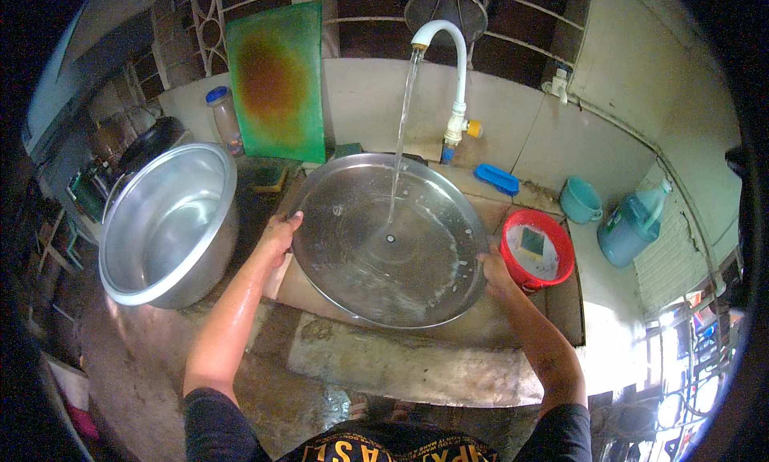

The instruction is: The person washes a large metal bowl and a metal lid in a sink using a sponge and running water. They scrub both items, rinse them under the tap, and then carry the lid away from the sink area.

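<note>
A large round metal lid point(372, 275) is held over the sink with its rim in both hands. My left hand point(280, 238) grips the left edge, thumb on top. My right hand point(496, 269) has the right edge; its fingers are partly hidden. Water point(404, 125) runs from a white gooseneck faucet point(461, 71) onto the lid near its centre, where a small round fitting point(390, 238) shows. Streaks of suds or water lie on the lid's right side. Close by my right hand stands a red bucket point(565, 245) with soapy water and a sponge point(532, 242).
At left a big aluminium pot point(174, 221) sits tilted. Behind are a green board point(276, 83), a blue-capped jar point(222, 116) and a sponge point(268, 178). A blue brush point(497, 179), a teal dipper point(580, 199) and a plastic jug point(631, 227) line the right. The sink's front ledge point(408, 360) is nearest me.
</note>
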Tool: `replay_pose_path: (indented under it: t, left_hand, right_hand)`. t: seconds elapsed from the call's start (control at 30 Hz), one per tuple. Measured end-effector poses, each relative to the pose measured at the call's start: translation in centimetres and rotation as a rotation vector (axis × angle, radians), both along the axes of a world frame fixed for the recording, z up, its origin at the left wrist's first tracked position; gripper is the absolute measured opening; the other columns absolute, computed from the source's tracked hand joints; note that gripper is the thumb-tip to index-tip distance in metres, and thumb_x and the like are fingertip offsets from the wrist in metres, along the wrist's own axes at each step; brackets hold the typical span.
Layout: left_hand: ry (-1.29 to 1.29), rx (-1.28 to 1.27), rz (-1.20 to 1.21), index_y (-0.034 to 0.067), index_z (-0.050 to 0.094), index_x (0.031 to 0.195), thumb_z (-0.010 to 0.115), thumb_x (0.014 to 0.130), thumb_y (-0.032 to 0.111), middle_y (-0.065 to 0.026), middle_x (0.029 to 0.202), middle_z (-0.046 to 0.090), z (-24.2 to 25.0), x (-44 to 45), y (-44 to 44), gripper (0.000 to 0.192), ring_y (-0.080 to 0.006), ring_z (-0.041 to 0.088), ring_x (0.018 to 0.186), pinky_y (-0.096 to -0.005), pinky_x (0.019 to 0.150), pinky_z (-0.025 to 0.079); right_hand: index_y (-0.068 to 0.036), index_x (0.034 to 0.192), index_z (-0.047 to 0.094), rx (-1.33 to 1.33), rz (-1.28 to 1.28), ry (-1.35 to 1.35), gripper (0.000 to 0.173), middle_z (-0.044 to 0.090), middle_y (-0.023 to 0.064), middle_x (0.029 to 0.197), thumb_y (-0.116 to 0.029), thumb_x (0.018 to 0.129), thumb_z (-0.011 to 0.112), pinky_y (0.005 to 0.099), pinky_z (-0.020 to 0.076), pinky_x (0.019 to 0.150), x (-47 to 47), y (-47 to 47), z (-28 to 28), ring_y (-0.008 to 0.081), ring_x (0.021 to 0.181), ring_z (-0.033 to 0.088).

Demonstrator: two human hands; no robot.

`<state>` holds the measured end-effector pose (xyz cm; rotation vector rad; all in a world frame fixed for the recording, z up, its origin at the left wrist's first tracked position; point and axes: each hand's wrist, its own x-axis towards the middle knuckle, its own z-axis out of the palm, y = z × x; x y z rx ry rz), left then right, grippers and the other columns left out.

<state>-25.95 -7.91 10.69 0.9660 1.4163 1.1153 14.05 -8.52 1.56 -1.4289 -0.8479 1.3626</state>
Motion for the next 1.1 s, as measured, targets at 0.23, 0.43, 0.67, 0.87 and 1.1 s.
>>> replay_pose_path:
  t: [0.23,0.43,0.67,0.87,1.1]
  left_hand:
    - [0.154,-0.187,-0.064,0.005,0.051,0.104,0.051,0.082,0.029,-0.0067,0.098,0.057,0.8,-0.8,-2.6,0.033,-0.0189,0.053,0.085,-0.0359,0.071,0.041]
    - [0.261,-0.360,-0.251,0.004,0.049,0.106,0.050,0.083,0.028,-0.0088,0.095,0.056,-4.0,1.5,-2.3,0.033,-0.0201,0.054,0.078,-0.0352,0.066,0.043]
    - [0.102,-0.299,-0.263,0.002,0.051,0.096,0.061,0.070,0.009,-0.0113,0.082,0.055,-15.4,7.5,1.3,0.028,-0.0232,0.054,0.069,-0.0357,0.054,0.044]
    - [-0.273,-0.386,-0.525,0.006,0.052,0.072,0.061,0.068,0.009,-0.0091,0.060,0.050,-20.6,14.9,2.2,0.010,-0.0200,0.050,0.051,-0.0346,0.046,0.043]
    - [-0.400,-0.435,-0.386,0.006,0.054,0.077,0.056,0.074,0.019,-0.0058,0.060,0.052,-16.4,20.3,1.4,0.014,-0.0176,0.049,0.046,-0.0332,0.041,0.039]
  right_hand:
    - [-0.007,0.123,0.033,-0.092,0.118,0.216,0.048,0.053,0.0121,0.101,0.000,0.076,0.039,0.0389,0.0431,0.080,-0.3,-2.8,5.0,0.0241,0.090,0.053]
    - [-0.002,0.118,0.039,0.122,0.100,-0.069,0.044,0.054,0.0130,0.103,-0.001,0.075,0.043,0.0364,0.0431,0.080,2.9,-5.3,8.6,0.0241,0.089,0.054]
    - [0.001,0.114,0.045,0.361,0.007,-0.575,0.047,0.053,0.0129,0.103,0.003,0.067,0.038,0.0298,0.0409,0.080,6.6,-2.5,12.3,0.0212,0.093,0.052]
    - [-0.003,0.112,0.047,0.638,0.016,-1.069,0.039,0.052,0.0204,0.106,-0.004,0.073,0.039,0.0370,0.0370,0.087,2.9,-1.6,20.3,0.0339,0.099,0.049]
    - [-0.002,0.113,0.046,0.807,0.036,-1.411,0.039,0.049,0.0195,0.111,-0.006,0.075,0.042,0.0342,0.0334,0.090,-2.3,-2.9,26.4,0.0350,0.105,0.044]
